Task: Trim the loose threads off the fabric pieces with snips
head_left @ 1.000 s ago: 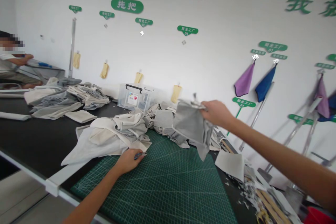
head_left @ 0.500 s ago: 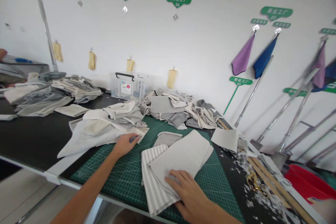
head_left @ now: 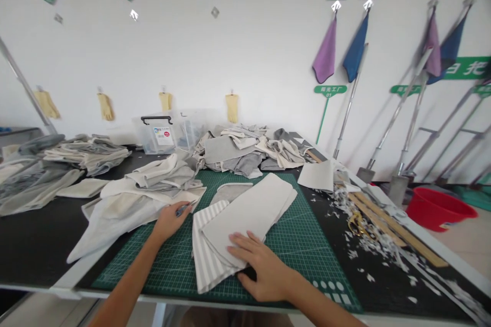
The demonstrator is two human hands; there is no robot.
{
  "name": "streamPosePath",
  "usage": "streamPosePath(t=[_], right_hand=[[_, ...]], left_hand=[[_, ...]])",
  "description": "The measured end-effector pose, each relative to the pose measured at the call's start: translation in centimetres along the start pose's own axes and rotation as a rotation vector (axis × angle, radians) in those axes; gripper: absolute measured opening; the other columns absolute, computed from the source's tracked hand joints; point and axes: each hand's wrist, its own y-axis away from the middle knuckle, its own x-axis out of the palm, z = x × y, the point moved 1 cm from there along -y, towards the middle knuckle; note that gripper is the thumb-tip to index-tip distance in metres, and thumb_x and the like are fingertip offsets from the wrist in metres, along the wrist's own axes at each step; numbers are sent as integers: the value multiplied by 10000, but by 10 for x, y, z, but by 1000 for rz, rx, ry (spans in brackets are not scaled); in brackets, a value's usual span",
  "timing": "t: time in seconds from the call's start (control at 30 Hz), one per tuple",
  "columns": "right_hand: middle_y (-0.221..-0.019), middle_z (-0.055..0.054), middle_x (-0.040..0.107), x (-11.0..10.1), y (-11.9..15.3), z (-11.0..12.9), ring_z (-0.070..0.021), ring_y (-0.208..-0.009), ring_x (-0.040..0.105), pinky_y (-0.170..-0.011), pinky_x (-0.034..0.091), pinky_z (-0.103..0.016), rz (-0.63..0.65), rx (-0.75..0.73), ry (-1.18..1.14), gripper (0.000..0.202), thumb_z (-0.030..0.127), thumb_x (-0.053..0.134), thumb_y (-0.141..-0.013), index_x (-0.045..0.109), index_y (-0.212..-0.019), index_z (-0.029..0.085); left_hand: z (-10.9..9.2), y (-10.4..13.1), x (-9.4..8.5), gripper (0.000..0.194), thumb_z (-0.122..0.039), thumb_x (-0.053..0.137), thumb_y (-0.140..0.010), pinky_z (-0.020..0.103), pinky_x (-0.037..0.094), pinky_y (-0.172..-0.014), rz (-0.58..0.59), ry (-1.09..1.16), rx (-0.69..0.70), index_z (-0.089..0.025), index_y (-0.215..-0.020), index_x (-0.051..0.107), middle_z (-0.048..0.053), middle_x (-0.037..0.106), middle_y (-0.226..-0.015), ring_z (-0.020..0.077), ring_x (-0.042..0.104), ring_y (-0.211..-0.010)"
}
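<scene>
My left hand [head_left: 172, 222] is closed around a small blue tool [head_left: 183, 209], mostly hidden by the fingers. It rests on the green cutting mat [head_left: 161, 265], at the edge of a heap of white and grey cloth [head_left: 141, 196]. With fingers spread flat, my right hand [head_left: 264, 268] lies on the near end of a light grey folded fabric piece [head_left: 251, 207]; its thumb is apart, by the fabric's lower edge. Beneath that piece, a grey-and-white striped cloth [head_left: 210, 260] shows on the left and a darker grey piece [head_left: 230, 192] behind.
Heaped cloth [head_left: 238, 150] lies at the mat's back, beside a clear plastic box [head_left: 159, 138]. More cloth stacks [head_left: 86, 153] stand left. On the right are wooden strips [head_left: 399, 227], gold-handled scissors [head_left: 356, 222] and white scraps. A red bucket [head_left: 437, 209] stands beyond the table.
The view has turned right and levelled, so the scene sits further left. Both hands keep about the same places relative to the cloth, the left still holding the blue tool.
</scene>
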Motion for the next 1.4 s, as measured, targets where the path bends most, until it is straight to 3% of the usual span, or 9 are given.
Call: streamPosePath(t=[0.17,0.33,0.47,0.53,0.67,0.87,1.13,1.3,1.4], right_hand=[[-1402,-85,523,-4,14,-15,-189,-1317,460,-1159,295,-410,-179,49,-54,535,177,508,-795,533,-1330,186],[-1376,-88,547,-31,5,-29,-182,-1287,490,-1180,240,-397,-198,-19,13,511,144,504,-777,577,-1281,169],[-1418,-104,502,-66,-17,-49,-197,-1316,458,-1187,190,-432,-155,-17,97,597,95,497,-732,541,-1323,171],[-1464,-119,440,-74,-26,-63,-241,-1351,412,-1176,178,-499,-50,14,139,675,92,533,-694,500,-1363,179],[-1541,-131,302,-65,-29,-86,-347,-1410,286,-1134,180,-613,263,21,170,884,104,655,-587,412,-1430,215],[-1436,-122,478,-44,-19,-110,-261,-1334,441,-1108,353,-438,-37,35,150,668,-5,494,-682,551,-1326,165],[-1359,-15,542,-71,-10,-138,-183,-1303,477,-1137,331,-336,137,52,-247,695,-52,403,-674,606,-1282,218],[-1247,-2,636,-92,-2,-150,-217,-1215,569,-1116,360,-373,83,141,-470,592,9,434,-674,692,-1164,220],[-1154,-16,696,-107,6,-163,-248,-1154,612,-1072,407,-402,-128,239,-557,459,97,470,-709,741,-1063,205]], left_hand=[[4,0,0,514,-609,514,-784,378,445,-987,-31,53,-42,-210,-1042,710,47,721,-1106,286,627,-1076],[2,9,-3,597,-651,553,-742,406,462,-964,-79,151,-110,-160,-1043,711,95,717,-1090,304,622,-1062],[-6,22,-7,687,-676,576,-726,308,523,-661,-70,258,-156,-105,-1090,688,79,722,-841,233,654,-761],[-13,27,-9,744,-698,562,-734,249,421,-468,-52,303,-177,-87,-1146,660,13,629,-614,168,556,-531],[-41,28,-16,745,-686,578,-743,212,288,-407,-27,371,-173,-99,-1197,635,-54,470,-487,111,405,-428],[-95,29,-8,557,-580,724,-651,233,414,-540,31,404,-85,-150,-1005,739,-10,553,-590,147,511,-581],[-107,81,23,649,-456,737,-736,177,181,-440,83,924,-309,-160,-1285,558,-114,247,-547,35,206,-433],[-109,90,28,594,-562,566,-811,222,342,-444,123,396,-299,-108,-1184,655,-43,471,-477,117,433,-427],[-113,83,29,412,-473,606,-779,323,492,-754,96,207,-226,-170,-1020,746,86,728,-847,246,651,-832]])
